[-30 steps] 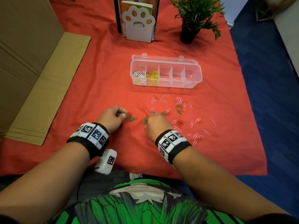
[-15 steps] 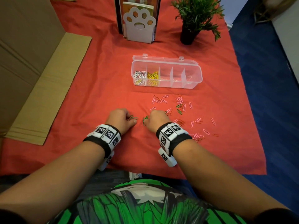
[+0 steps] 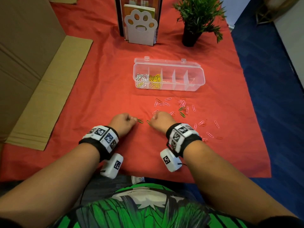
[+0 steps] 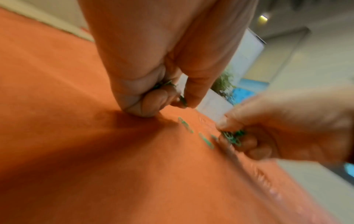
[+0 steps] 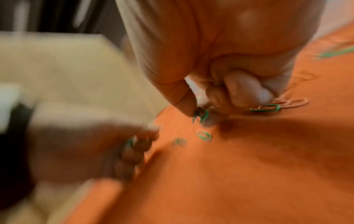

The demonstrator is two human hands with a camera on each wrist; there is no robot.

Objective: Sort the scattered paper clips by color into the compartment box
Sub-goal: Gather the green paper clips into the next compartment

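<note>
Fingers of both hands curled round green clips (image 5: 201,116), bare cloth (image 3: 102,99) leftward

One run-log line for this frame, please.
left hand: holds green clips | right hand: holds green clips | compartment box: white, yellow filled

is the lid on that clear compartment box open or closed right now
Open. The compartment box has its lid swung back behind it on the hinges, leaving the dividers and the white and yellow clips uncovered from above.
</note>
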